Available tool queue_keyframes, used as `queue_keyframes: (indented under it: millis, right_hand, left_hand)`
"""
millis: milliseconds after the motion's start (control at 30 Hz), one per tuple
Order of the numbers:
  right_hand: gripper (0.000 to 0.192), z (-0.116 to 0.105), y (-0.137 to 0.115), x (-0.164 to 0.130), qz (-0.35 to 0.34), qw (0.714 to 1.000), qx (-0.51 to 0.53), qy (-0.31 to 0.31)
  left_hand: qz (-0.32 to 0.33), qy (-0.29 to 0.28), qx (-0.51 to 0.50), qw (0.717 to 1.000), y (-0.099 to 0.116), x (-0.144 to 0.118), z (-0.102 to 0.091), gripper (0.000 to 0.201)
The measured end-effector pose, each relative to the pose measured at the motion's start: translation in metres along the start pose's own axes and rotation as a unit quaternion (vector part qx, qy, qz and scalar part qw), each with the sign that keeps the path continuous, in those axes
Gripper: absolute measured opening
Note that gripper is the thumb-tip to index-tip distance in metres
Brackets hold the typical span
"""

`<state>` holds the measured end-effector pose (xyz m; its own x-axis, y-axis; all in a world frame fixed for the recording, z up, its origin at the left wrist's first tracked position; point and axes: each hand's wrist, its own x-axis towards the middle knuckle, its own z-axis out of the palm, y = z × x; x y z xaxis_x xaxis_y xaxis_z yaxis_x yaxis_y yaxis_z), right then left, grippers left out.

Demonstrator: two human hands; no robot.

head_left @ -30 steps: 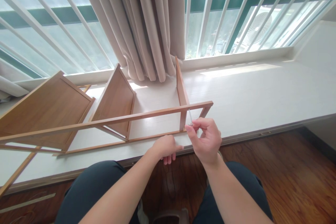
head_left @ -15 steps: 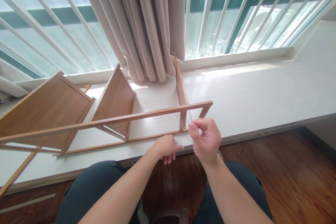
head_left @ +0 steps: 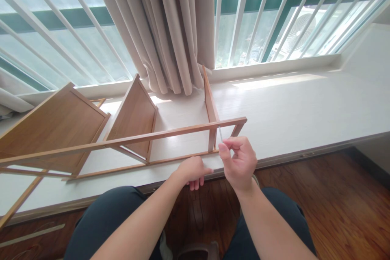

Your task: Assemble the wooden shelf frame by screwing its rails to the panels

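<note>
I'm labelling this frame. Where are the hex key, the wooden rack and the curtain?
hex key [head_left: 219,133], head view, bare metal shaft.
wooden rack [head_left: 152,136], head view, top rail.
curtain [head_left: 170,28], head view, middle folds.

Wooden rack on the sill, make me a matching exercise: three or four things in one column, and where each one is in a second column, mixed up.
Things:
1. left hand
2. right hand
3. curtain
4. rack

Places:
A. hangs at the window behind the rack
B. lies on its side on the sill
C. rests at the sill's front edge by the lower rail
D. pinches a thin metal tool at the upper rail's joint

Pairs: 1-C, 2-D, 3-A, 4-B
</note>
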<state>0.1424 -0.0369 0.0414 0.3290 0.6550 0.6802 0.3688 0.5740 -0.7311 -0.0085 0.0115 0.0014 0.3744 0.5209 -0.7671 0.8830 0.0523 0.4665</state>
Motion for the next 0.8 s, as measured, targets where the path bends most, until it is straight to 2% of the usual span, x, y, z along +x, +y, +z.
queue_keyframes:
  millis: [300,633,800]
  right_hand:
    - [0.005,-0.0021,0.002,-0.0045,0.065,0.997,0.036,-0.008]
    - [0.006,-0.0025,0.0024,-0.0035,0.077,0.996,0.042,-0.017]
    - [0.008,-0.0019,0.0016,-0.0011,0.096,0.993,0.047,-0.043]
  left_hand:
    - [-0.002,0.001,-0.01,1.0,0.002,-0.0033,-0.0017,0.058]
    - [0.002,-0.002,-0.003,1.0,0.0023,-0.0036,-0.0024,0.058]
    - [0.003,-0.002,-0.006,1.0,0.001,-0.0022,-0.0022,0.058]
